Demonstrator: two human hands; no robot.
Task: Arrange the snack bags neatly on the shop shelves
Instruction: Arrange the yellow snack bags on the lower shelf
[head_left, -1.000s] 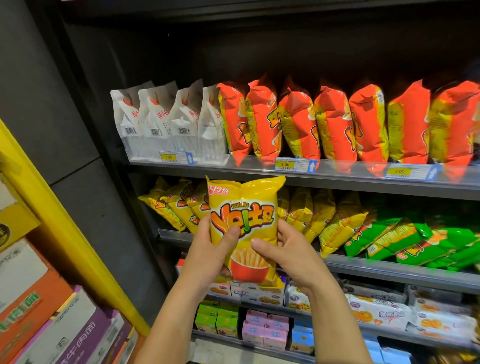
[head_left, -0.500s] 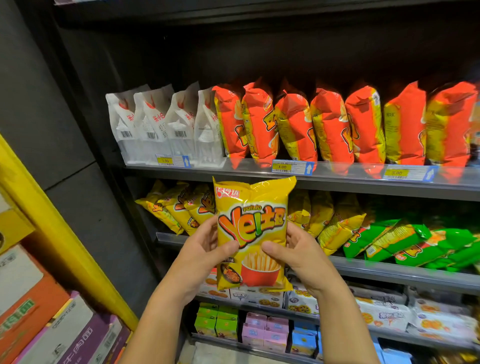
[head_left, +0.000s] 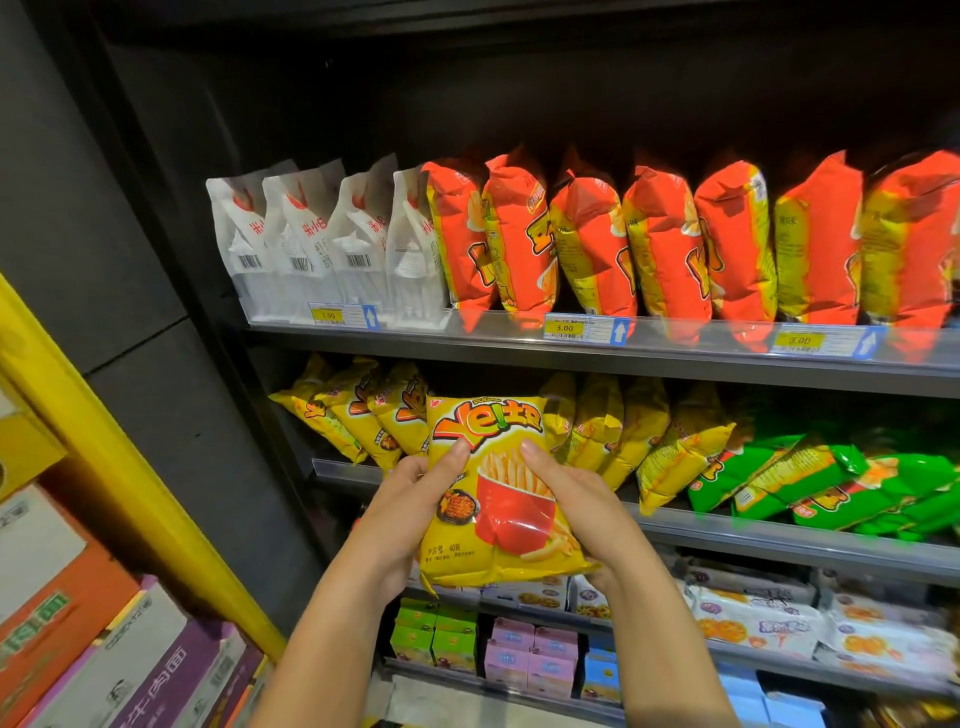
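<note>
I hold a yellow fries snack bag (head_left: 493, 488) upright and facing me, in front of the middle shelf (head_left: 779, 543). My left hand (head_left: 410, 499) grips its left edge with the thumb on the front. My right hand (head_left: 571, 499) grips the right edge the same way. Behind the bag, more yellow bags (head_left: 353, 410) lean in a row on that shelf, with a gap where my bag is. Further yellow bags (head_left: 639, 431) continue to the right, then green bags (head_left: 831, 483) lying slanted.
The top shelf (head_left: 519, 345) carries white bags (head_left: 311, 244) on the left and orange bags (head_left: 675, 244) to the right. Lower shelves hold flat packs (head_left: 769, 618) and small cartons (head_left: 530, 654). A yellow post (head_left: 104, 457) and stacked boxes (head_left: 78, 639) stand at the left.
Both hands have moved the yellow bag forward and down toward the gap in the middle shelf's yellow row. The bag's top now tilts away from me, and the view has come closer.
</note>
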